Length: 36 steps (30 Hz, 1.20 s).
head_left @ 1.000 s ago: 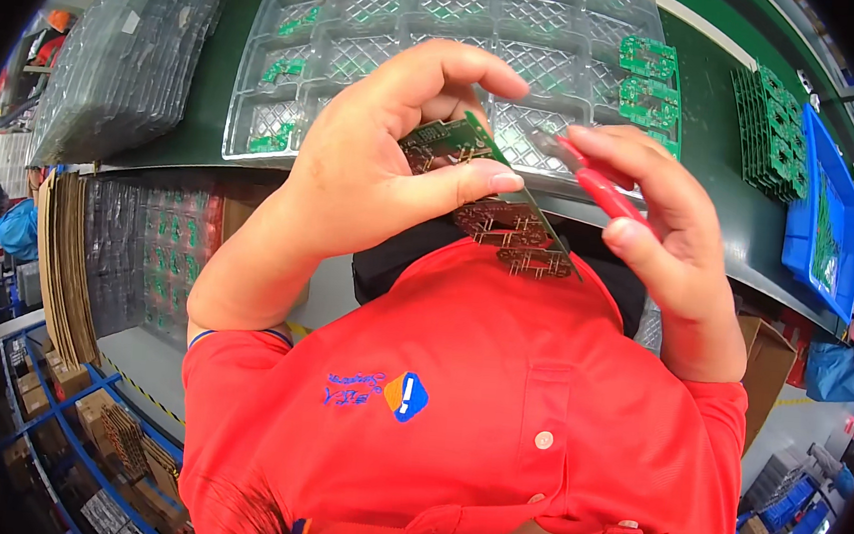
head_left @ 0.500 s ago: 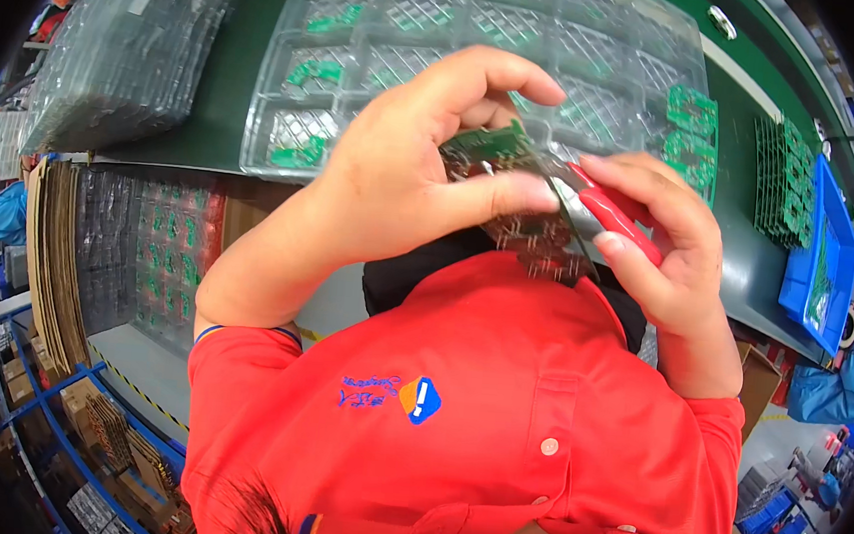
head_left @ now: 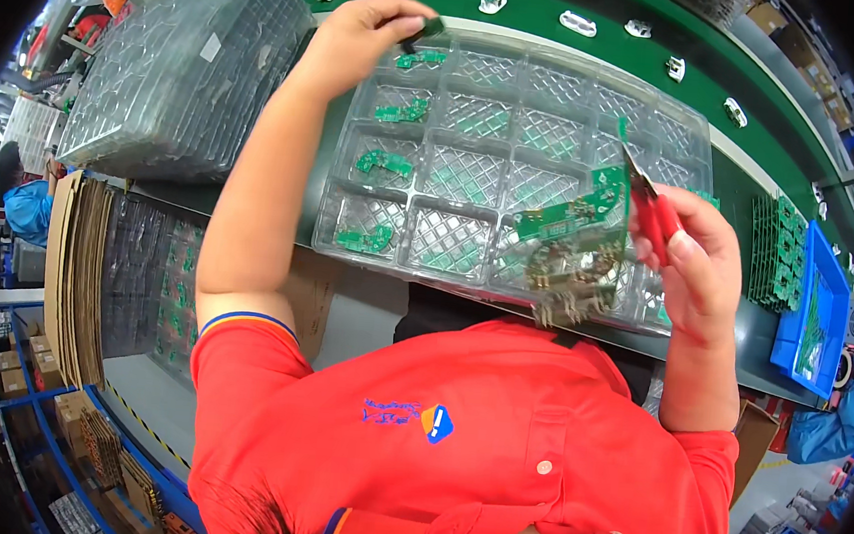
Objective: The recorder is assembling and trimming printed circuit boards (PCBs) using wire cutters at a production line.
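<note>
L hand (head_left: 369, 44): small dark PCB (head_left: 426, 32) pinched thumb-to-fingers at tray's far-L corner; prob. best gripped by edges, set down flat. R hand (head_left: 697, 256): red-handled pliers (head_left: 659, 221) gripped; PCB panel (head_left: 573, 218) carried alongside, exact hold partly hidden. Panel best held clear of blister tray (head_left: 459, 177) so pins aren't snagged; some cells blocked by it. Small green PCBs (head_left: 385, 163) seated in L col. L forearm flanked by tray stack (head_left: 177, 72); panel stack (head_left: 777, 256) + blue bin (head_left: 788, 348) parked far R.
</note>
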Tool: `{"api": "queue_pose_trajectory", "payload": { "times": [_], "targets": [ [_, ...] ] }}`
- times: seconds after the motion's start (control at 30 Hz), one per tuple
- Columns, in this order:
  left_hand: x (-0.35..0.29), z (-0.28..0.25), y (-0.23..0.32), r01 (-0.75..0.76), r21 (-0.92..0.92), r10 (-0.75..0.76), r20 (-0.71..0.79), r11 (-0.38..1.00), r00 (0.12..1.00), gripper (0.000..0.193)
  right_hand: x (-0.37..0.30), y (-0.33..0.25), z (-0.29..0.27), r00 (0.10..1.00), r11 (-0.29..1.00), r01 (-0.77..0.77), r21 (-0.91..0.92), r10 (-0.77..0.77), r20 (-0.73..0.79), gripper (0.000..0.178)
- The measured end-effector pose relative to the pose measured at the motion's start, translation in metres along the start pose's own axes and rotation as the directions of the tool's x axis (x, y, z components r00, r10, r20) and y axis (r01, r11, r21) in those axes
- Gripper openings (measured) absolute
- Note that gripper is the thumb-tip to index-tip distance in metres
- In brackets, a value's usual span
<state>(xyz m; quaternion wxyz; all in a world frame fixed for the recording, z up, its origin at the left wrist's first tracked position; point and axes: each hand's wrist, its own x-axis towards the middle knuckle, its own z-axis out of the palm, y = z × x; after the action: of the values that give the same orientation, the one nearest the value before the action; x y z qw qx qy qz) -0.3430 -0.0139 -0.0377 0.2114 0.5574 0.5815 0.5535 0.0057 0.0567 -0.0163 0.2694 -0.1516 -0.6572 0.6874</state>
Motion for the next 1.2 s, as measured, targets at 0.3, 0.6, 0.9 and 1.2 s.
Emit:
{"api": "queue_pose_trajectory", "payload": {
  "times": [0.3,0.6,0.9,1.2],
  "targets": [
    [0.052,0.045,-0.033,-0.106,0.476,0.037,0.152,0.873,0.988,0.018,-0.006,0.001,-0.026,0.993,0.998,0.035,-0.052,-0.040,-0.108,0.042],
    [0.040,0.089,0.034,-0.022,0.172,-0.046,0.380,0.985,0.924,0.021,-0.008,-0.017,-0.026,0.972,0.944,0.168,-0.285,-0.207,-0.111,0.036],
    [0.006,0.114,0.112,0.219,-0.111,-0.155,0.417,0.969,0.896,0.016,0.006,-0.020,-0.015,0.765,0.249,0.353,-0.902,-0.632,0.125,0.038],
    [0.019,0.072,-0.008,-0.128,0.771,-0.236,0.342,0.624,0.910,0.021,-0.014,-0.017,-0.030,0.953,0.916,0.214,-0.340,-0.273,-0.136,0.036]
  ]
}}
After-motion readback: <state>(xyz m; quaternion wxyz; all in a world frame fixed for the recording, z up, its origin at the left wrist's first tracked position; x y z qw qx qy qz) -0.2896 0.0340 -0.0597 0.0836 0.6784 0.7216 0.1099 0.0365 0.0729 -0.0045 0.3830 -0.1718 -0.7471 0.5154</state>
